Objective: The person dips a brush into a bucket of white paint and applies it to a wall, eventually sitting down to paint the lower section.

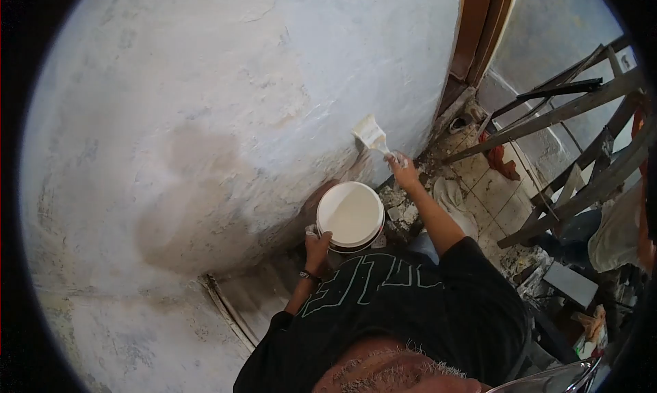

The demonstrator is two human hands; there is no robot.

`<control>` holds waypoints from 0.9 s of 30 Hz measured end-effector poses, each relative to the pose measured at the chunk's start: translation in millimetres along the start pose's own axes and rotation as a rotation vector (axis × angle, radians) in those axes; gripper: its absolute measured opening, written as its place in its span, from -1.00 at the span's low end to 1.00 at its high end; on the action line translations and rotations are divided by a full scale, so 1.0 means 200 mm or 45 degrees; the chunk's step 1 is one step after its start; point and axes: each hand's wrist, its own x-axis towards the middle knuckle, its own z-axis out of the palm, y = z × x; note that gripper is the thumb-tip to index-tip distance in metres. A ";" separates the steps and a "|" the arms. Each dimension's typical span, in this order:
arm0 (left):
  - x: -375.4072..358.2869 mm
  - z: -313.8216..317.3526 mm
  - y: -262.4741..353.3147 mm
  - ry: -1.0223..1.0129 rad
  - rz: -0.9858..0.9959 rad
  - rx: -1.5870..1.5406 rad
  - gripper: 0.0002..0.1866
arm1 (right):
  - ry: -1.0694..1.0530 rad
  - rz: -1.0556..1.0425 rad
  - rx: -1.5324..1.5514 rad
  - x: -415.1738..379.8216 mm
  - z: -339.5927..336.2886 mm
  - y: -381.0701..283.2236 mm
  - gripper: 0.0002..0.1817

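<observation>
My right hand (402,168) is closed round the handle of a wide paintbrush (371,133). The brush's whitish bristles point up and left, right at the rough, pale wall (274,71). In front of my body, my left hand (317,246) grips the near left rim of a white bucket (333,205), thumb over the edge. Cream-white paint (356,217) shows inside the bucket. White smears mark the fingers of both hands.
A wooden ladder-like frame (554,112) leans across the right side. Rubble (402,211) lies along the wall's foot, beside floor tiles (489,181). A brown door frame (482,30) stands at the back. Another person's light clothing (616,232) shows at the far right.
</observation>
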 end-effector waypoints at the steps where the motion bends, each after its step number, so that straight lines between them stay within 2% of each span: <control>1: -0.01 -0.02 0.01 -0.009 -0.019 -0.011 -0.71 | 0.034 0.043 -0.123 -0.02 0.01 0.11 -0.65; 3: -0.02 -0.04 0.01 -0.044 -0.032 -0.040 -0.71 | 0.108 0.134 -0.371 -0.10 0.01 0.29 -0.64; 6: 0.03 -0.08 0.00 -0.148 -0.026 -0.037 -0.73 | -0.011 0.430 -0.742 -0.19 -0.04 0.49 -0.60; 8: 0.03 -0.09 0.06 -0.233 -0.062 0.038 -0.74 | 0.047 0.486 -0.614 -0.20 -0.03 0.58 -0.59; 9: 0.04 -0.11 0.02 -0.234 0.066 0.139 -0.73 | 0.085 0.483 -0.554 -0.15 -0.04 0.57 -0.58; 10: 0.07 -0.13 -0.05 -0.229 0.228 0.229 -0.72 | 0.195 0.391 -0.474 -0.11 -0.02 0.35 -0.64; 11: 0.10 -0.13 -0.12 -0.232 0.228 0.104 -0.70 | 0.302 0.285 -0.393 -0.11 -0.02 -0.01 -0.68; 12: 0.13 -0.12 -0.17 -0.243 0.217 -0.021 -0.68 | 0.214 0.292 -0.264 -0.08 -0.06 -0.33 -0.68; 13: 0.14 -0.11 -0.14 -0.275 0.186 0.037 -0.67 | 0.112 0.314 -0.137 -0.09 -0.10 -0.59 -0.68; 15: 0.11 -0.11 -0.06 -0.292 0.078 0.045 -0.65 | -0.020 0.076 0.028 -0.12 -0.20 -0.95 -0.68; 16: 0.10 -0.09 -0.04 -0.284 0.002 -0.010 -0.65 | 0.003 -0.095 0.010 -0.14 -0.24 -1.14 -0.71; 18: 0.11 -0.04 -0.03 -0.328 0.182 -0.178 -0.66 | 0.099 -0.415 -0.114 -0.19 -0.31 -1.55 -0.76; 19: 0.13 -0.03 -0.03 -0.348 0.265 -0.260 -0.66 | 0.241 -0.505 -0.229 -0.19 -0.33 -1.73 -0.77; 20: 0.14 -0.03 -0.03 -0.373 0.277 -0.179 -0.68 | 0.325 -0.566 -0.393 -0.19 -0.35 -1.95 -0.78; 21: 0.18 -0.05 -0.06 -0.398 0.283 -0.096 -0.69 | 0.471 -0.902 -0.464 -0.09 -0.36 -2.03 -0.79; 23: 0.18 -0.04 -0.02 -0.423 0.306 0.002 -0.71 | 0.742 -1.388 -0.779 0.09 -0.41 -2.29 -0.69; 24: 0.15 -0.01 0.08 -0.427 0.325 0.015 -0.72 | 0.734 -1.314 -0.472 0.09 -0.36 -2.47 -0.67; 25: 0.13 0.01 0.14 -0.433 0.343 0.030 -0.73 | 0.855 -1.378 -0.735 0.17 -0.40 -2.57 -0.65; 27: 0.16 0.04 0.10 -0.454 0.215 0.003 -0.73 | 0.917 -1.401 -0.867 0.26 -0.40 -2.67 -0.64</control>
